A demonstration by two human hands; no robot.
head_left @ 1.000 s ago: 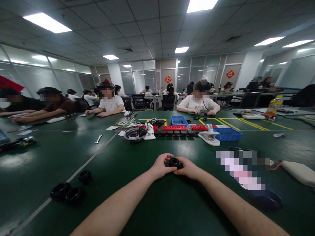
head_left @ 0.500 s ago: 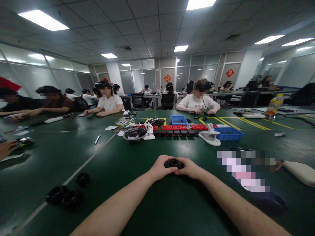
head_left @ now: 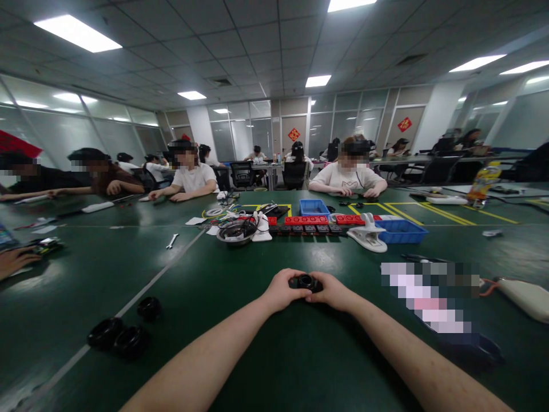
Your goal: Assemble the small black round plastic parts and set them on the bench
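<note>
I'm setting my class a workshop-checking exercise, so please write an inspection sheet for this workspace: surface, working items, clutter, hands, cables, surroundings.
Surface: glossy dark green tabletop, crossed by a straight grey line.
Working items: small, round black part with a central hole, between the hands; three glossy black rings lie to the left.
Clutter: silver metal wrench, round silver metal bowl, white plastic clamp, two blue plastic bins; pixelated area at right, contents unclear.
Hands: left hand and right hand both grip the black part.
Cables: loose white cables heaped near the bowl.
Surroundings: other people seated around; black chairs beyond.
</note>
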